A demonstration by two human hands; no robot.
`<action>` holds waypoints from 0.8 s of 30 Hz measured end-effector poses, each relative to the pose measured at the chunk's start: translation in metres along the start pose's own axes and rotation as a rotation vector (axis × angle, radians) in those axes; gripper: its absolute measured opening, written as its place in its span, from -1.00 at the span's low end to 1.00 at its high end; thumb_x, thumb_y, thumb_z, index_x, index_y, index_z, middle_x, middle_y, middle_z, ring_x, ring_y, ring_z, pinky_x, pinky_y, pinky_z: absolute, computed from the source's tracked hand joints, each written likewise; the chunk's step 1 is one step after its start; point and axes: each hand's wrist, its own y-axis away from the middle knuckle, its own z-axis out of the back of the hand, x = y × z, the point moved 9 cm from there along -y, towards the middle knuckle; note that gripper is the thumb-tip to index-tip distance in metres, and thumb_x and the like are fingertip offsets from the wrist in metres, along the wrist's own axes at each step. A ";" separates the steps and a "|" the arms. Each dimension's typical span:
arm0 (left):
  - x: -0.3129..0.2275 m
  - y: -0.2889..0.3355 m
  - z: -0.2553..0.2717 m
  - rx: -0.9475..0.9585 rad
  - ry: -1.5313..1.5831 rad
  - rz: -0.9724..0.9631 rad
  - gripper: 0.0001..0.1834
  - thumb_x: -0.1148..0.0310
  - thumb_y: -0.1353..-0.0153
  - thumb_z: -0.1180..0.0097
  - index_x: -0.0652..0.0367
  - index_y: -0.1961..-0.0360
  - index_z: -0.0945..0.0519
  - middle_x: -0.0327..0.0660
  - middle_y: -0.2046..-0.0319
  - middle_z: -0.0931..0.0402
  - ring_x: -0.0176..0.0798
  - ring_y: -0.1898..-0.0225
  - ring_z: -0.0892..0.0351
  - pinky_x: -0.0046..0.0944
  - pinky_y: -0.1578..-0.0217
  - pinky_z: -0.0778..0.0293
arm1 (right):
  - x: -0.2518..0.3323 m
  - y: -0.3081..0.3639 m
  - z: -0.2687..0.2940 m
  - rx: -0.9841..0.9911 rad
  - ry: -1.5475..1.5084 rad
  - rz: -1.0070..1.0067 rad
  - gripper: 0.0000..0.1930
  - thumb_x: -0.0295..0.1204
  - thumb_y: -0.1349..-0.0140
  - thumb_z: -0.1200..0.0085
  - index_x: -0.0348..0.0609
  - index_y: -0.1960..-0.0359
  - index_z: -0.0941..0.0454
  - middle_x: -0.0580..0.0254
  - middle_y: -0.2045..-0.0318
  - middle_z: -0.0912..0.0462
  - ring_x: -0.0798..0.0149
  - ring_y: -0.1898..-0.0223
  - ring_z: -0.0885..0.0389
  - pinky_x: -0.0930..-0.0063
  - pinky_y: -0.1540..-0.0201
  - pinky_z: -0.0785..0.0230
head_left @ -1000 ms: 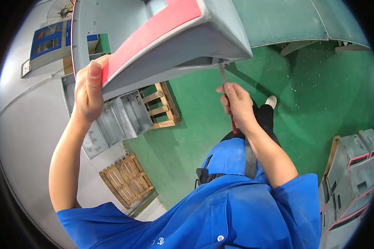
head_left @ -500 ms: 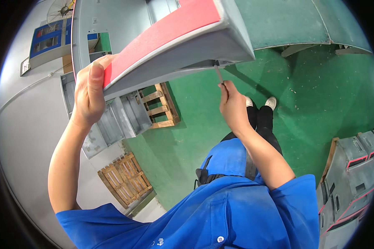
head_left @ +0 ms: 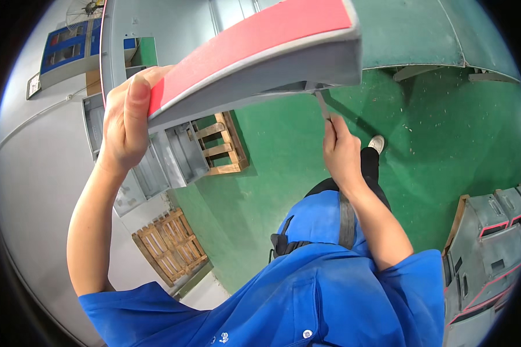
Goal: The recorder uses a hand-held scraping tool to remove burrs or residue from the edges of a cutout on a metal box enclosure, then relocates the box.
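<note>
A large grey panel (head_left: 260, 75) with a pink-red band (head_left: 255, 43) along its edge is held up before me. My left hand (head_left: 127, 118) grips its left end, the thumb over the rim and the fingers behind it. Lower right of the panel, my right hand (head_left: 342, 147) is closed around a thin, flat grey tool (head_left: 322, 105); its exact kind I cannot make out. The tool's tip meets the panel's lower edge beside a dark recess (head_left: 289, 87).
Wooden pallets (head_left: 172, 246) and grey metal housings (head_left: 185, 153) stand at the left. Grey panels with pink edging (head_left: 486, 254) are stacked at the right. A green-topped table (head_left: 399, 34) lies beyond the panel. The floor (head_left: 260, 202) is green.
My right hand and the tool have shifted right and slightly down. The panel has moved slightly to the right and tilted, with my left hand still on it.
</note>
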 end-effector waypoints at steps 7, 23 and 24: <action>-0.003 0.000 0.002 -0.001 0.006 -0.008 -0.41 0.11 -0.27 0.56 0.38 0.25 -0.48 0.04 0.32 -0.48 -0.07 0.25 -0.46 -0.29 0.17 -0.32 | 0.006 0.000 -0.004 -0.017 0.093 0.125 -0.77 -0.48 -0.12 0.13 -0.15 0.15 -0.38 -0.04 0.67 -0.48 -0.08 0.61 -0.48 0.18 0.58 -0.29; 0.002 -0.002 0.010 -0.077 -0.053 -0.028 -0.43 0.14 -0.27 0.54 0.39 0.28 -0.48 0.05 0.37 -0.48 -0.04 0.31 -0.45 -0.28 0.21 -0.31 | -0.033 0.018 -0.016 0.453 0.531 0.150 -0.80 -0.47 -0.04 0.08 -0.21 0.29 -0.49 -0.21 0.57 -0.47 -0.12 0.44 -0.50 0.17 0.35 -0.35; 0.005 -0.001 0.008 -0.056 -0.043 0.012 -0.44 0.15 -0.27 0.53 0.38 0.28 -0.48 0.04 0.37 -0.48 -0.04 0.32 -0.45 -0.27 0.22 -0.32 | -0.007 0.015 0.003 0.285 0.394 0.264 -0.81 -0.51 -0.05 0.10 -0.25 0.29 -0.48 -0.21 0.52 -0.48 -0.12 0.41 -0.50 0.19 0.36 -0.35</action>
